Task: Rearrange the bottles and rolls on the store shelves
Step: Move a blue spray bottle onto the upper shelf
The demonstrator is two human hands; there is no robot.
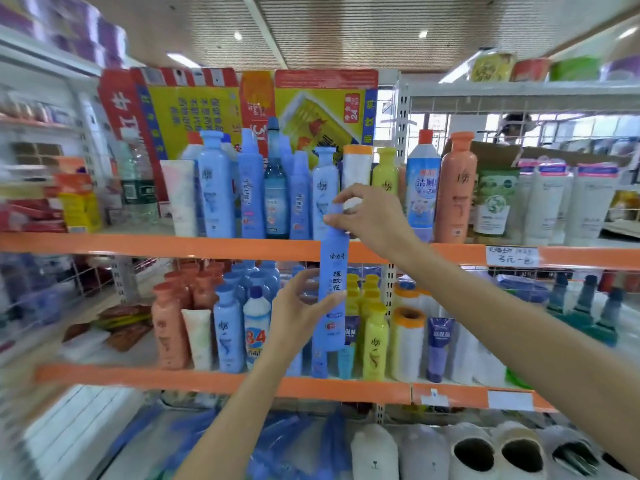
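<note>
Bottles still made up most of the work, and one tall blue bottle point(333, 285) was in transit, held upright in the air in front of the orange edge of the upper shelf point(138, 244), between the two stocked levels. The right hand point(372, 220) pinched its cap from above, fingers point(341, 197) curled round the top; the left hand point(298, 315) steadied the lower body, thumb and fingers wrapped loosely against its left side.

Judging by how things lay, the sorting was partly done. On the upper shelf, several blue bottles point(251, 188) already stood together left of centre, with a yellow bottle point(385, 171), a white-and-blue cleaner bottle point(422, 188) and an orange bottle point(455, 192) to their right. A capped roll point(356, 168) stood among them, just behind the right hand. The lower shelf point(214, 381) looked more grouped by colour: orange bottles point(169, 323) at the left, blue ones beside them, yellow bottles point(375, 344) right of centre, then orange-capped rolls point(407, 341).

The held bottle had not yet been set down, and whether it was headed for the blue group above or the one below could not be told. Mixed items on the upper shelf suggested more shifting remained.
</note>
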